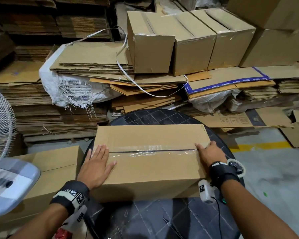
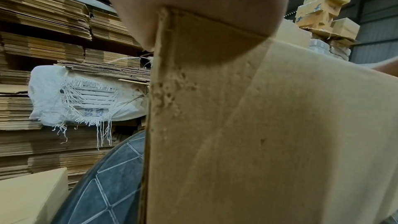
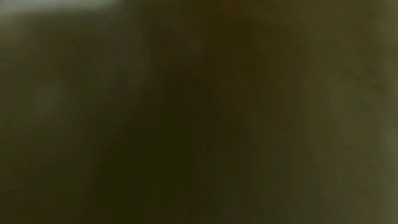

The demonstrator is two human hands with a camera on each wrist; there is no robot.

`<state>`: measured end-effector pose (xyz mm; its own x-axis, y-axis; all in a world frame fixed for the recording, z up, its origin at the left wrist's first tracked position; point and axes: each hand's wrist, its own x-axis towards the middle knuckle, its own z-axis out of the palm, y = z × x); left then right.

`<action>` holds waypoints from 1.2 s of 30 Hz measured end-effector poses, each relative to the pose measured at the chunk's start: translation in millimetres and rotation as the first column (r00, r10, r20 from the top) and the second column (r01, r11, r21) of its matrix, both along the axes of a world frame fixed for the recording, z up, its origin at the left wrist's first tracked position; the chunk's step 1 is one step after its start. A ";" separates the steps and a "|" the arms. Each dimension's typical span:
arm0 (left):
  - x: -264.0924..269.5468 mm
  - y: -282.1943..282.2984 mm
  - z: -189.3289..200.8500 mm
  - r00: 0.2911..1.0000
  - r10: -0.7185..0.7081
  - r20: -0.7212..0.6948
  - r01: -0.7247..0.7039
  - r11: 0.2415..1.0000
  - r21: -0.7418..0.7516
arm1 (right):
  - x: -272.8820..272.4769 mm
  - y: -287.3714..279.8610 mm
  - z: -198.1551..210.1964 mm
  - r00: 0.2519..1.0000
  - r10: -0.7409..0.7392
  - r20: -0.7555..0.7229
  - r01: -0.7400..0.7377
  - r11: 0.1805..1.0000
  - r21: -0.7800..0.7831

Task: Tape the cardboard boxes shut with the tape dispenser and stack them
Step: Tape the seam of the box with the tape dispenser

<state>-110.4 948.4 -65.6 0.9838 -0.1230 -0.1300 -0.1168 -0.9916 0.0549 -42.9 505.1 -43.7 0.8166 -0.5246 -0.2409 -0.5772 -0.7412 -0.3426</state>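
Matt cardboard, glossy tape

The cardboard box (image 1: 150,163) looked matt, its seam under clear, wrinkled glossy tape (image 1: 154,151). The sack (image 1: 71,90) was frayed woven white plastic; the table (image 1: 162,219) dark, smooth and scuffed.

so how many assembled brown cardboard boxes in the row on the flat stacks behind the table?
3: left box, middle box, right box, side by side on the flattened cardboard. Bigger cartons at far right excluded; more may be hidden behind.
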 end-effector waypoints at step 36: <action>-5.8 -23.8 -8.2 0.784 0.540 -0.305 -0.570 0.433 -0.698 | -44.0 89.7 5.5 0.422 0.906 0.002 -0.897 0.418 -0.143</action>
